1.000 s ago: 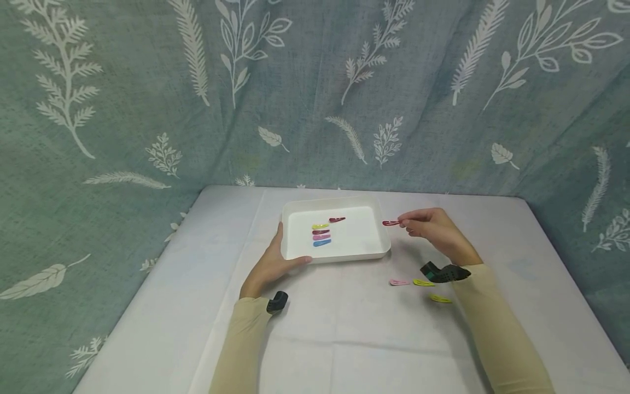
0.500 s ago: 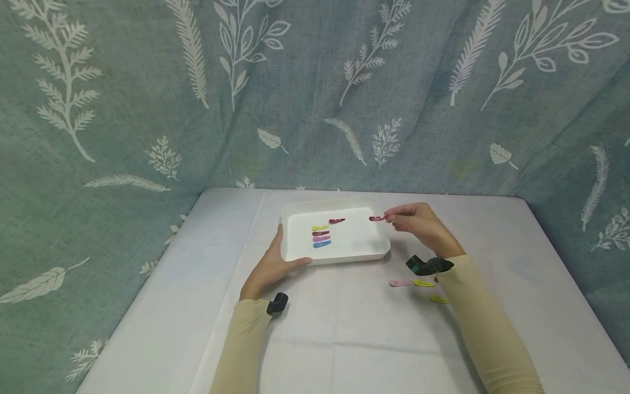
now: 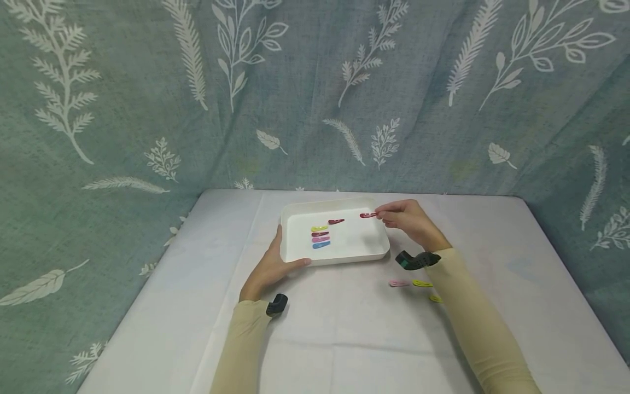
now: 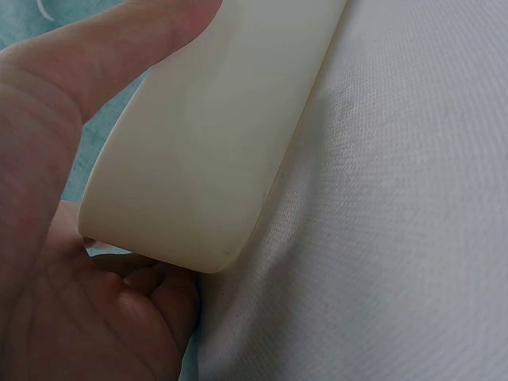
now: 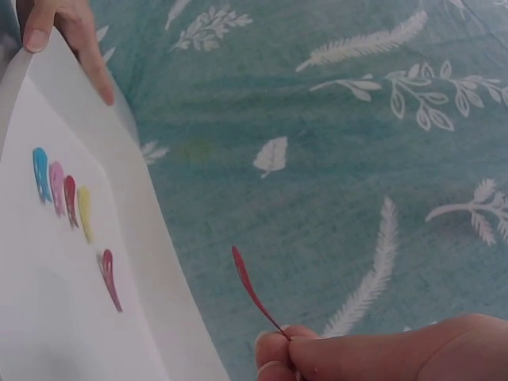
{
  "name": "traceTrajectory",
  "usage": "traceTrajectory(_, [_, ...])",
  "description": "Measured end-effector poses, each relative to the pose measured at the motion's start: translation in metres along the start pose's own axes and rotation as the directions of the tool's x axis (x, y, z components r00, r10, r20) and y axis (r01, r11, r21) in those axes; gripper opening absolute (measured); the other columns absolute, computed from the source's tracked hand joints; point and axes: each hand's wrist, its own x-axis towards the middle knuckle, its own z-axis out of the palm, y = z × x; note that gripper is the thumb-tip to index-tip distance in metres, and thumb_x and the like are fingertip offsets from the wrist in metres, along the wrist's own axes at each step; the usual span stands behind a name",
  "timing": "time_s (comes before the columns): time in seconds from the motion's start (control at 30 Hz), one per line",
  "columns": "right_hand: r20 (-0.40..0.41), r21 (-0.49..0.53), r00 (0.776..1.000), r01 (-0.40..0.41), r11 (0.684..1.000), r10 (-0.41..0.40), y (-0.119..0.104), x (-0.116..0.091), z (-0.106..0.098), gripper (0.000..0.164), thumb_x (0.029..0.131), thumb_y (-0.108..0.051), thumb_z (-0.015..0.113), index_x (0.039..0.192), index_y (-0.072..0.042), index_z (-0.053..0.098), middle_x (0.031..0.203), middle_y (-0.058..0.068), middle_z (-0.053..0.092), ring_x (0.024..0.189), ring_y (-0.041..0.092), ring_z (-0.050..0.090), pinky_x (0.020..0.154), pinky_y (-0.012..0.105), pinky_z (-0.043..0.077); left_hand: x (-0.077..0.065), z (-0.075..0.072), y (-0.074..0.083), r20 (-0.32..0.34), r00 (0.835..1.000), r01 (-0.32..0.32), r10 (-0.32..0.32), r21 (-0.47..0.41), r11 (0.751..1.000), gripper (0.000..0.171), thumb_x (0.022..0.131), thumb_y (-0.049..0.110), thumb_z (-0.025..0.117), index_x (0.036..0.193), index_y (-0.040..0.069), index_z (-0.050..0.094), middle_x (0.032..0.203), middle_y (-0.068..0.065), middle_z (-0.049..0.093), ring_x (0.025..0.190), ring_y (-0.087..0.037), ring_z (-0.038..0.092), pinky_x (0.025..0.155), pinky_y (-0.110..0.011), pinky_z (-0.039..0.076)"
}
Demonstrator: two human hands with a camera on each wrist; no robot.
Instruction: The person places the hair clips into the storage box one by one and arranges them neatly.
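A dark red snap hair clip (image 3: 367, 215) is pinched at one end between the thumb and fingers of my right hand (image 3: 404, 220), above the right part of the white tray (image 3: 351, 254). My left hand (image 3: 272, 266) grips the tray's near left corner, its thumb over the front rim and its fingers along the left side. In the tray, a yellow clip (image 3: 319, 228), a dark red clip, a pink clip (image 3: 321, 239) and a blue clip (image 3: 321, 245) lie in a column. Another dark red clip (image 3: 336, 221) lies to their upper right.
On the white cloth (image 3: 315, 361), right of the tray's front, lie a pink clip (image 3: 399, 283), a yellow clip (image 3: 422, 283) and another yellow clip (image 3: 435, 299) partly hidden by my right sleeve. A leaf-patterned curtain (image 3: 295, 109) rises behind the table.
My right hand has carried the dark red clip leftward, from beside the tray to above its right part. The left hand keeps its hold on the tray.
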Motion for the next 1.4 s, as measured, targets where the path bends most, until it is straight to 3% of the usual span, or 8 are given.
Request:
traceTrajectory(0.47, [0.059, 0.066, 0.997, 0.041, 0.997, -0.044, 0.0, 0.024, 0.017, 0.032, 0.104, -0.01, 0.059, 0.132, 0.005, 0.065, 0.144, 0.028, 0.058, 0.136, 0.043, 0.053, 0.116, 0.051, 0.047, 0.0, 0.0, -0.002, -0.009, 0.999, -0.031, 0.031, -0.028, 0.999, 0.14, 0.075, 0.059, 0.088, 0.167, 0.022, -0.011, 0.177, -0.004, 0.005, 0.163, -0.029, 0.011, 0.13, -0.059, 0.017])
traceTrajectory(0.63, [0.076, 0.09, 0.997, 0.022, 0.996, -0.029, 0.002, 0.034, 0.023, 0.032, 0.104, -0.008, 0.059, 0.132, 0.006, 0.064, 0.144, 0.029, 0.057, 0.132, 0.041, 0.055, 0.117, 0.055, 0.044, 0.0, -0.001, -0.002, -0.007, 1.0, -0.027, 0.027, -0.018, 0.999, 0.139, 0.076, 0.059, 0.087, 0.167, 0.022, -0.011, 0.177, -0.004, 0.005, 0.163, -0.029, 0.011, 0.13, -0.058, 0.017])
traceTrajectory(1.03, [0.084, 0.105, 0.996, -0.04, 0.994, 0.031, 0.001, 0.052, 0.037, 0.032, 0.104, -0.008, 0.06, 0.133, 0.005, 0.063, 0.142, 0.024, 0.059, 0.137, 0.04, 0.054, 0.116, 0.047, 0.047, -0.001, -0.001, 0.002, -0.014, 1.0, -0.004, 0.004, -0.027, 1.0, 0.141, 0.074, 0.062, 0.087, 0.167, 0.021, -0.011, 0.177, -0.002, 0.003, 0.163, -0.027, 0.009, 0.131, -0.057, 0.016])
traceTrajectory(1.4, [0.054, 0.079, 0.997, -0.062, 0.995, 0.058, 0.002, 0.061, 0.049, 0.029, 0.102, -0.006, 0.062, 0.128, 0.006, 0.067, 0.135, 0.024, 0.066, 0.115, 0.031, 0.063, 0.103, 0.038, 0.054, 0.0, 0.001, -0.001, -0.007, 1.0, -0.005, 0.005, -0.005, 1.0, 0.14, 0.075, 0.061, 0.086, 0.167, 0.019, -0.011, 0.177, -0.005, 0.002, 0.163, -0.029, 0.009, 0.13, -0.058, 0.016])
